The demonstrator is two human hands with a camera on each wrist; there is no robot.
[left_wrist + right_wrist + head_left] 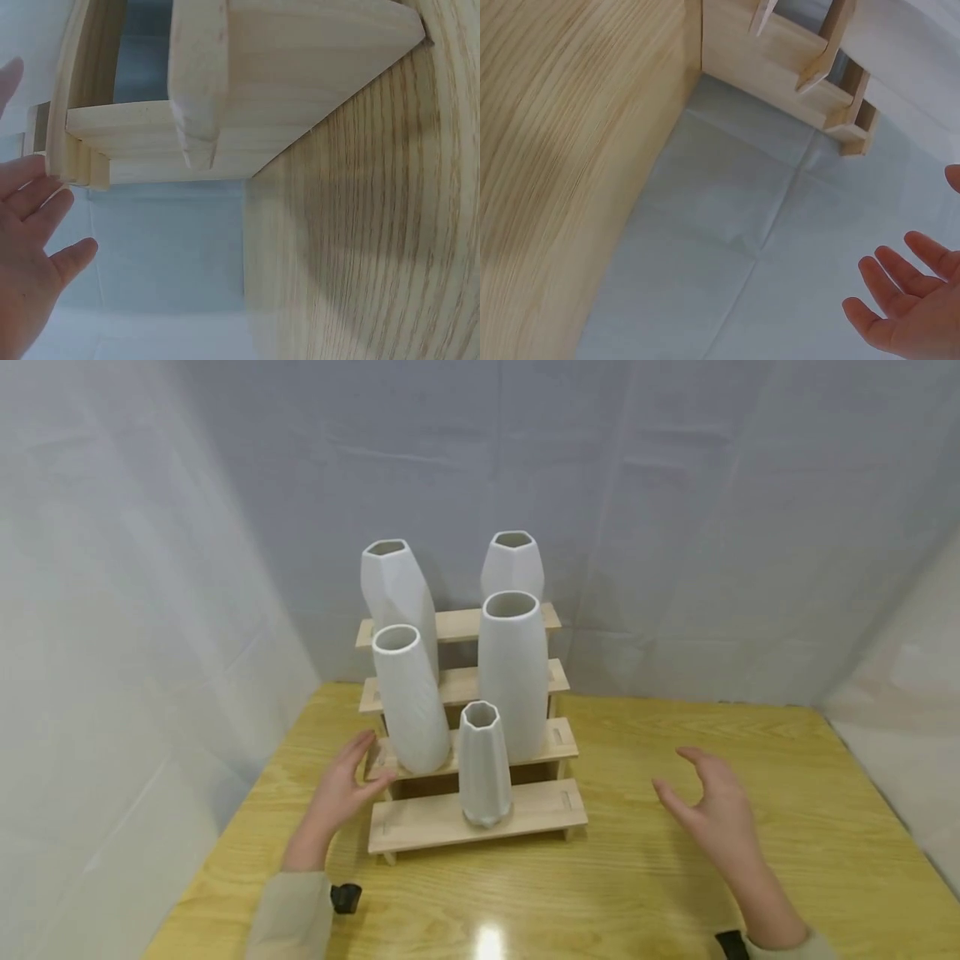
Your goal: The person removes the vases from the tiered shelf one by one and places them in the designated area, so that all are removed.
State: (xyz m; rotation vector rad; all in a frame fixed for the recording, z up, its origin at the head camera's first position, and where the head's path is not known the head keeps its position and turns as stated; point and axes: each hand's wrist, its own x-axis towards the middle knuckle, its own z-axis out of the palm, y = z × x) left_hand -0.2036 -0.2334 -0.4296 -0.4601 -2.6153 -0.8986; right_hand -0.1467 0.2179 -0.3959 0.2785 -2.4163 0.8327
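Observation:
A pale wooden stepped rack [435, 831] carries several white vases. On its lowest step stands a small ribbed vase [483, 781]. A round-mouthed vase [407, 706], which looks tilted, and a larger tall vase [513, 672] are one step higher. Behind them are a faceted vase [397, 589] at left and another faceted vase [512, 564], its lower part hidden. My left hand [337, 789] is by the rack's left end, thumb and fingers apart, holding nothing; whether it touches the wood I cannot tell. Well right of the rack, my right hand [723, 818] hovers with spread fingers, nothing in it.
The rack stands on a yellowish wood-grain table [637, 877]. A pale cloth backdrop [675, 527] hangs behind the table and along both sides. Dark wrist pieces [346, 898] show at both sleeves.

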